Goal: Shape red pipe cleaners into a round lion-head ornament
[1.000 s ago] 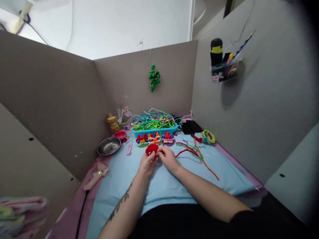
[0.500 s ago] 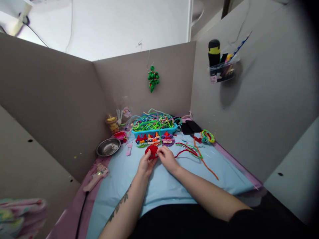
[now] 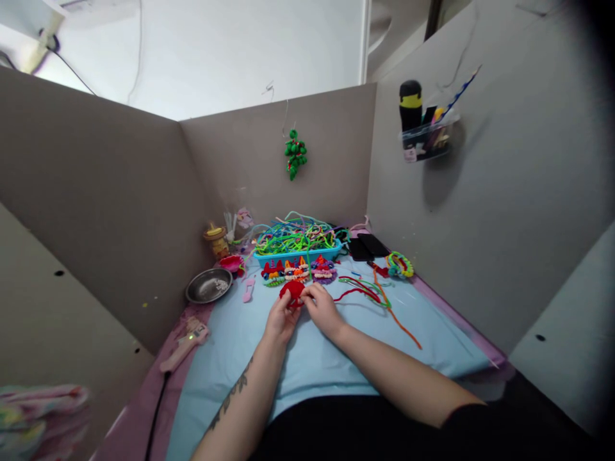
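Observation:
My left hand [image 3: 282, 314] is closed around a small red crocheted piece [image 3: 293, 292], thumb on its near side. Against the right edge of that piece my right hand [image 3: 319, 303] is pinched, fingertips pressed together; they may grip its edge or a strand, too small to tell. Red yarn [image 3: 355, 292] trails rightward from behind the right hand across the blue cover. Just beyond the hands lie colourful crocheted pieces [image 3: 296, 270] in a row, in red, orange, cream and purple.
Behind them stands a blue basket [image 3: 269, 258] heaped with yarn strands. A metal bowl [image 3: 196, 292] holding small white bits and a pink glue gun [image 3: 185, 349] are at left. Dark phones [image 3: 372, 244], green and orange yarn [image 3: 401, 325] lie right. Grey panels enclose the table.
Both hands stay nearly in place on the red piece, with only slight finger shifts by the right hand. The view tilts up a touch.

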A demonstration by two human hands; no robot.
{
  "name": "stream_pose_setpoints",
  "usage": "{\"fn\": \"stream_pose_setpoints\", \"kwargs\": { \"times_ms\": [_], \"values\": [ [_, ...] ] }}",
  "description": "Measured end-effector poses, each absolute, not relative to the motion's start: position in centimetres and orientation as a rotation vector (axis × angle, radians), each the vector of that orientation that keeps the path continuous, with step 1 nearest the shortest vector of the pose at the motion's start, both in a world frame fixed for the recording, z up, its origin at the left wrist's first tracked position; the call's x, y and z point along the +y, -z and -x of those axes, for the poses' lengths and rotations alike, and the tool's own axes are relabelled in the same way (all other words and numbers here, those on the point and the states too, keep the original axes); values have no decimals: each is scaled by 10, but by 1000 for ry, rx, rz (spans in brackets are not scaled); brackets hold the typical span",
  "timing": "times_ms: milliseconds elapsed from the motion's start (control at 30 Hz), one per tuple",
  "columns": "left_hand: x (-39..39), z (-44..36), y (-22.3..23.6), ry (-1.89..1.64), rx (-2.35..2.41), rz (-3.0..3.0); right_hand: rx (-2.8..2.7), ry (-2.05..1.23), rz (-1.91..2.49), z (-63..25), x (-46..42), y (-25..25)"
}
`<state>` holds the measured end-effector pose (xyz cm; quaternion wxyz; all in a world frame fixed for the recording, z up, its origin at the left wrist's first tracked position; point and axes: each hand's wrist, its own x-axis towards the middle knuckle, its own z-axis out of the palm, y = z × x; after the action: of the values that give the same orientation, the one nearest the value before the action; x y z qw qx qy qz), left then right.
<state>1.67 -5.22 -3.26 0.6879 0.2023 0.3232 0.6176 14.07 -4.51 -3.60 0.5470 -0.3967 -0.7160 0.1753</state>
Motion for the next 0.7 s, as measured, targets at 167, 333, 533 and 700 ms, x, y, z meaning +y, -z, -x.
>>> {"fn": "stream_pose_setpoints", "kwargs": {
  "times_ms": [167,333,533,700],
  "values": [
    [-52,-16,34,-1361,736,-437,-1719,-329,986,-141,-47,33],
    [-52,-16,34,-1360,694,-452,-1758,-191,1055,-140,-52,29],
    [-54,-17,32,-1361,694,-473,-1761,-155,1120,-139,-55,27],
    [-56,-18,30,-1376,717,-480,-1756,-155,1159,-139,-54,29]
  ]
}}
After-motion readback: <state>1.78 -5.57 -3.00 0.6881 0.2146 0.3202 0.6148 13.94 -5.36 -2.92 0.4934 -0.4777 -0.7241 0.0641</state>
